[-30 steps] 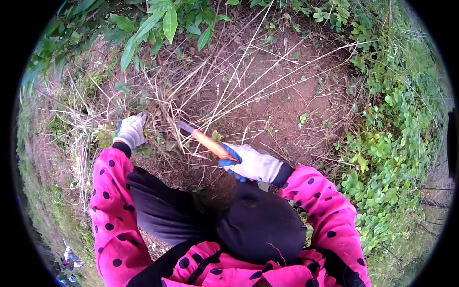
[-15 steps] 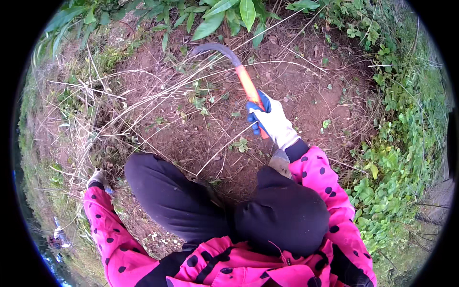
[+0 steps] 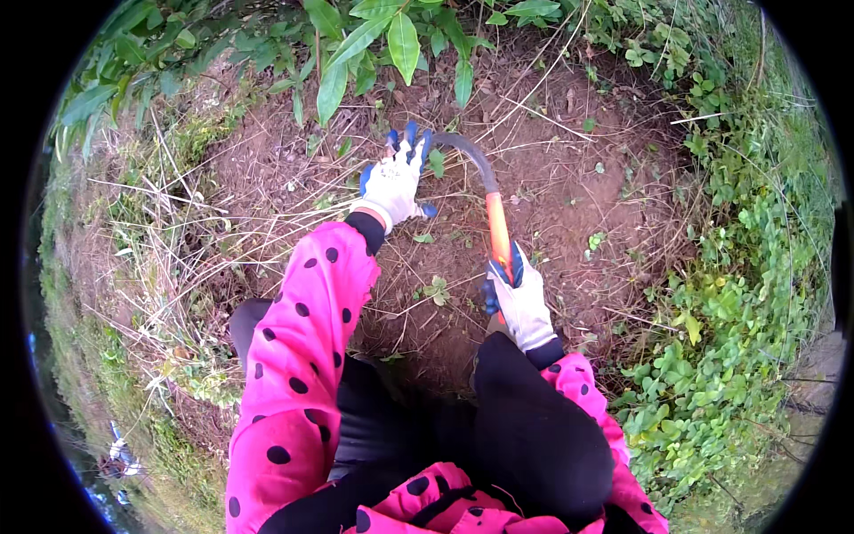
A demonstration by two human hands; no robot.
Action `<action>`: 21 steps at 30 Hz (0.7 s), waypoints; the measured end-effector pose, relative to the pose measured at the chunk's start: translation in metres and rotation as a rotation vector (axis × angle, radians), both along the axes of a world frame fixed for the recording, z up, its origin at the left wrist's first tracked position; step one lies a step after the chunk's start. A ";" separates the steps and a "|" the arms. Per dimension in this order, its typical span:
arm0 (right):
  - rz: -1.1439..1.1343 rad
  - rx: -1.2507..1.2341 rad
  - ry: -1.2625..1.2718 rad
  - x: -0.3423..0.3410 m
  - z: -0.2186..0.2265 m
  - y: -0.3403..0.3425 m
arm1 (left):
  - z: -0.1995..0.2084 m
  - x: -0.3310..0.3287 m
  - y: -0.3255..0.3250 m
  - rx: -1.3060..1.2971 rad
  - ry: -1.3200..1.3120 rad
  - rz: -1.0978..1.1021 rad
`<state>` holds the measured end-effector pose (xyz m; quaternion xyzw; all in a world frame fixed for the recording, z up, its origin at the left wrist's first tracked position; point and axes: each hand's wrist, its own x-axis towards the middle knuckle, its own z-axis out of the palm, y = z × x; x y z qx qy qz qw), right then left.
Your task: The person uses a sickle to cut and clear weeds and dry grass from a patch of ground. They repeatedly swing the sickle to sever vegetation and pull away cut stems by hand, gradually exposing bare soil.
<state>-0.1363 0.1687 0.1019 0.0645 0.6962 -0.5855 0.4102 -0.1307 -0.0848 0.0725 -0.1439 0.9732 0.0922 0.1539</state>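
My right hand (image 3: 523,299), in a white glove with blue fingertips, grips the orange handle of a sickle (image 3: 498,222). Its curved grey blade points away and bends to the left over the soil. My left hand (image 3: 394,178), gloved the same way, reaches out above the ground just left of the blade tip, fingers spread and nothing seen in them. Under and beside it lie dry stalks (image 3: 294,218) and a few small green weeds.
A leafy green shrub (image 3: 356,44) overhangs the far side. Low broad-leaved plants (image 3: 703,365) grow thickly on the right. Bare reddish soil (image 3: 569,196) spreads in the middle. My dark-trousered knees (image 3: 543,418) are bent close below my hands. Another person (image 3: 120,458) shows small at the lower left.
My left hand has come from the far left by my knee to the middle, beside the blade. The sickle has moved right and nearer, its blade now turned more straight ahead.
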 end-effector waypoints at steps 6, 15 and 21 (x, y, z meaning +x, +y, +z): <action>-0.020 0.097 0.175 -0.011 0.017 0.056 | -0.116 -0.036 0.016 0.042 -0.239 0.582; -0.134 -0.015 0.069 -0.017 -0.003 0.066 | -0.144 -0.007 0.070 0.951 0.428 1.006; -0.006 -0.005 0.002 -0.046 -0.036 0.047 | -0.153 0.031 0.052 1.265 0.469 1.219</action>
